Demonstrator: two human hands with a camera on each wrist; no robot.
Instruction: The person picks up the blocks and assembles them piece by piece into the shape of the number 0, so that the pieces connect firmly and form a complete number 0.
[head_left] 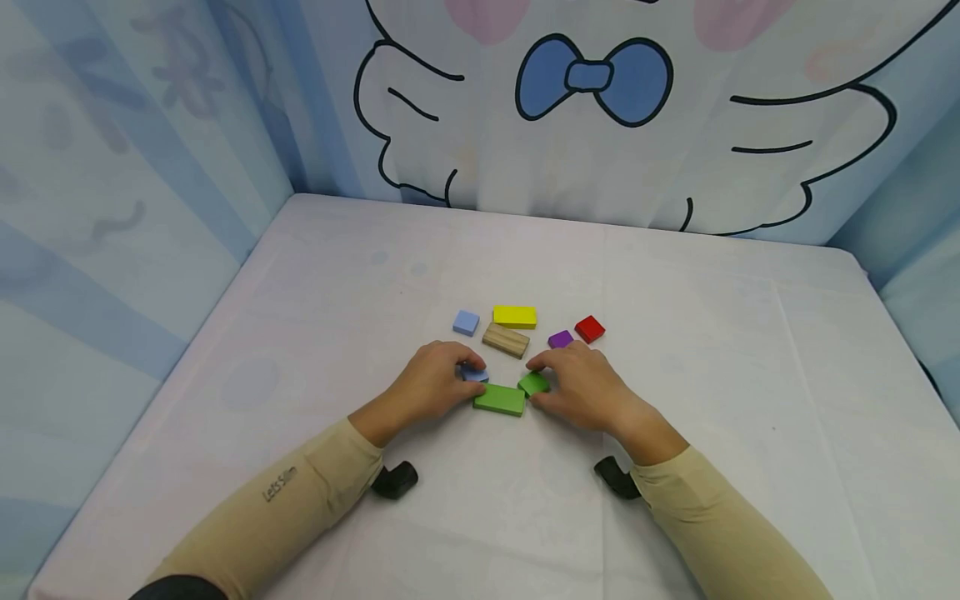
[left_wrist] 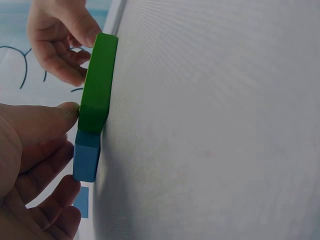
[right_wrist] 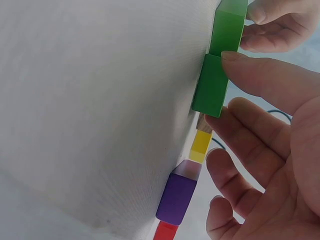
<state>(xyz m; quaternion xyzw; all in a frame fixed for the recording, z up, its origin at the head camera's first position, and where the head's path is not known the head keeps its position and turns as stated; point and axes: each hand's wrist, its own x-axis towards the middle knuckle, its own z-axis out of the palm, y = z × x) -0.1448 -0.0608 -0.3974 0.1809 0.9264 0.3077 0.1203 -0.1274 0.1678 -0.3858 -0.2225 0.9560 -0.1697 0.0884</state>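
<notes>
My left hand (head_left: 431, 379) curls around a small blue block (head_left: 475, 374), with forefinger at its far side and thumb at its near side. The thumb tip also lies right at the left end of a long green block (head_left: 498, 400). Across from it, my right hand (head_left: 583, 383) pinches a small green block (head_left: 533, 383) between thumb and forefinger. In the right wrist view this small green block (right_wrist: 210, 85) stands angled against the long one's end. The blue block (left_wrist: 87, 156) meets the long block's other end in the left wrist view.
Just beyond the hands lie a wood-coloured block (head_left: 506, 340), a yellow block (head_left: 514, 317) and another blue block (head_left: 466, 322). A purple block (head_left: 560, 339), partly covered by my right hand, and a red block (head_left: 590, 328) lie farther right. Everything rests on a white-covered table (head_left: 675, 292).
</notes>
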